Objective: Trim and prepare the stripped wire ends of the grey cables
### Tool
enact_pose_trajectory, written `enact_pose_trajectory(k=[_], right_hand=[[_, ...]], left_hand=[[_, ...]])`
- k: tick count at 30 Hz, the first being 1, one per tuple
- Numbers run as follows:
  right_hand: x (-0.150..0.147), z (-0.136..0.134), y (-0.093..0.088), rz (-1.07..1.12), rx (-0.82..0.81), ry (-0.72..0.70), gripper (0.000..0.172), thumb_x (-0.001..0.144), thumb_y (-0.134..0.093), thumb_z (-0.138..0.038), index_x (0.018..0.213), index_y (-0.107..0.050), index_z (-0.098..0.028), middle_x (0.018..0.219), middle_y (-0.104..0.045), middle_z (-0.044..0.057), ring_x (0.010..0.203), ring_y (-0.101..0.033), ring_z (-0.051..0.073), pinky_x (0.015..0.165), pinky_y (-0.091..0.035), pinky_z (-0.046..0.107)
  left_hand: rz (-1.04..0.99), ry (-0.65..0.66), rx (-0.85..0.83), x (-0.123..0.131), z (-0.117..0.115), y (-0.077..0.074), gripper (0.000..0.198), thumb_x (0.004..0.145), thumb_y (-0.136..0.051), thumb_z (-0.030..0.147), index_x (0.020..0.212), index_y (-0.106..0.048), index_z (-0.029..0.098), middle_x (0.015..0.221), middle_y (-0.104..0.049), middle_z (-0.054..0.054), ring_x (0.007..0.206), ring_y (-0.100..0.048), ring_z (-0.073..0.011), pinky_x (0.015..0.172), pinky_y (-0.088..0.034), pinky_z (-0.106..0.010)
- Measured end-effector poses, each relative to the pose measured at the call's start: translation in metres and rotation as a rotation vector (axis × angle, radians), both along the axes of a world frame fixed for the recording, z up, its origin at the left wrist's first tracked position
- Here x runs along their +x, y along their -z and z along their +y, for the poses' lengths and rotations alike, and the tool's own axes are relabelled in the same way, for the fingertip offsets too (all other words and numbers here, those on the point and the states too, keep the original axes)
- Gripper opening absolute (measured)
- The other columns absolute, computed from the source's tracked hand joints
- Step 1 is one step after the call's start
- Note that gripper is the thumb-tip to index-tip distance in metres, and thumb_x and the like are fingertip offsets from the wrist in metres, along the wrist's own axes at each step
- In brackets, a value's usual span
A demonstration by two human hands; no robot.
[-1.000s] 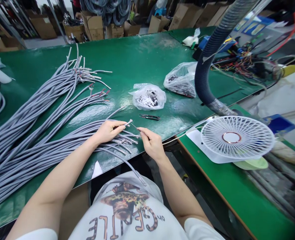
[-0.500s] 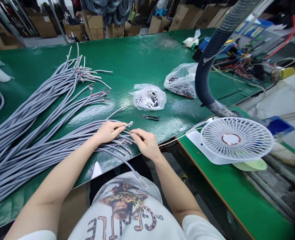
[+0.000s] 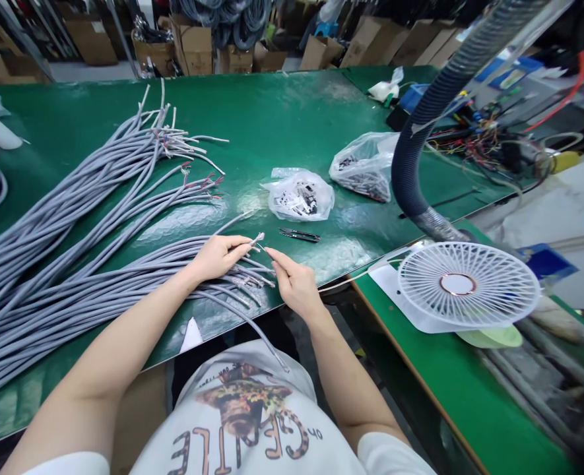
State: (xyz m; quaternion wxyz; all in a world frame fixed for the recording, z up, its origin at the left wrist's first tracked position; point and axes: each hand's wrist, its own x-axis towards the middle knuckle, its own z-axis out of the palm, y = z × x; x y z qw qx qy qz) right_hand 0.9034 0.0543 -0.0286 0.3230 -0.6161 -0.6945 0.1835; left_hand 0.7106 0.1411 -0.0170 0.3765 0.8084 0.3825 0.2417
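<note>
Near the table's front edge my left hand [image 3: 220, 256] pinches a grey cable close to its stripped end [image 3: 259, 237], where pale strands stick out. Just to the right, my right hand [image 3: 292, 277] is closed, thumb against forefinger, on a thin wire [image 3: 262, 247] that runs from that end. Under and around my left hand lies a bundle of grey cables [image 3: 148, 280], several with frayed, bare ends. One cable [image 3: 252, 323] hangs over the edge towards my shirt. Beyond my hands a pair of thread snips [image 3: 299, 235] rests on the table.
A plastic bag of small black and white parts [image 3: 301, 196] stands behind the snips, a second bag [image 3: 363, 168] farther right. More grey cables [image 3: 108, 168] lie at left. A ribbed hose [image 3: 410, 152] and a white fan [image 3: 464, 284] stand at right, above the green side bench [image 3: 420, 369].
My right hand has shifted slightly right and turned, its fingertips now at a thin wire by the cable end. My left hand keeps its grip. The whole view has moved a little.
</note>
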Motion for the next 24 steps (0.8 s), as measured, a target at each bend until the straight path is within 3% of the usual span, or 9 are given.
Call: enact_pose_trajectory(k=[4,9,13,17,20,24], right_hand=[[-0.003,0.001,-0.002,-0.02,-0.016,0.025,0.037,0.092,-0.041,-0.025,0.123,-0.061,-0.023,0.101,-0.073,0.005,0.079,-0.07,0.019,0.069,-0.054,0.027],[-0.005,0.008,0.001,-0.02,-0.001,0.02,0.034,0.092,-0.042,-0.024,0.119,-0.063,-0.023,0.103,-0.073,0.005,0.082,-0.07,0.019,0.073,-0.054,0.027],[-0.016,0.007,-0.011,0.034,0.065,-0.071,0.028,0.092,-0.043,-0.022,0.108,-0.066,-0.021,0.101,-0.073,0.005,0.087,-0.069,0.018,0.078,-0.053,0.026],[-0.024,-0.003,-0.036,0.144,0.175,-0.261,0.028,0.093,-0.042,-0.021,0.108,-0.065,-0.019,0.103,-0.072,0.006,0.089,-0.068,0.014,0.08,-0.052,0.023],[-0.019,-0.003,-0.039,0.098,0.191,-0.175,0.029,0.093,-0.041,-0.021,0.109,-0.065,-0.019,0.103,-0.071,0.007,0.091,-0.068,0.016,0.08,-0.053,0.025],[-0.007,0.008,-0.021,-0.042,0.109,-0.032,0.035,0.093,-0.04,-0.02,0.118,-0.063,-0.02,0.1,-0.072,0.006,0.086,-0.069,0.018,0.075,-0.054,0.027]], left_hand=[[-0.022,0.009,-0.008,0.0,0.0,0.002,0.042,0.088,-0.044,0.041,0.105,-0.071,0.013,0.096,-0.074,-0.005,0.076,-0.063,-0.016,0.069,-0.043,-0.023],[0.004,0.023,0.023,0.0,0.0,0.005,0.04,0.089,-0.044,0.04,0.106,-0.071,0.016,0.098,-0.074,-0.005,0.081,-0.067,-0.0178,0.072,-0.045,-0.024],[0.061,0.035,0.055,0.001,0.001,0.008,0.038,0.09,-0.043,0.038,0.107,-0.071,0.018,0.101,-0.074,-0.005,0.085,-0.067,-0.0185,0.076,-0.045,-0.025],[0.032,-0.029,0.002,0.002,0.003,0.009,0.039,0.089,-0.042,0.04,0.1,-0.071,0.016,0.093,-0.073,-0.005,0.08,-0.064,-0.0176,0.072,-0.044,-0.025],[-0.101,-0.084,-0.111,0.0,0.006,0.006,0.041,0.088,-0.043,0.043,0.097,-0.068,0.012,0.073,-0.066,-0.003,0.065,-0.055,-0.013,0.062,-0.041,-0.023],[-0.235,-0.066,-0.333,-0.003,0.007,0.0,0.045,0.086,-0.045,0.049,0.095,-0.064,0.01,0.048,-0.035,0.007,0.044,-0.029,-0.007,0.046,-0.024,-0.021]])
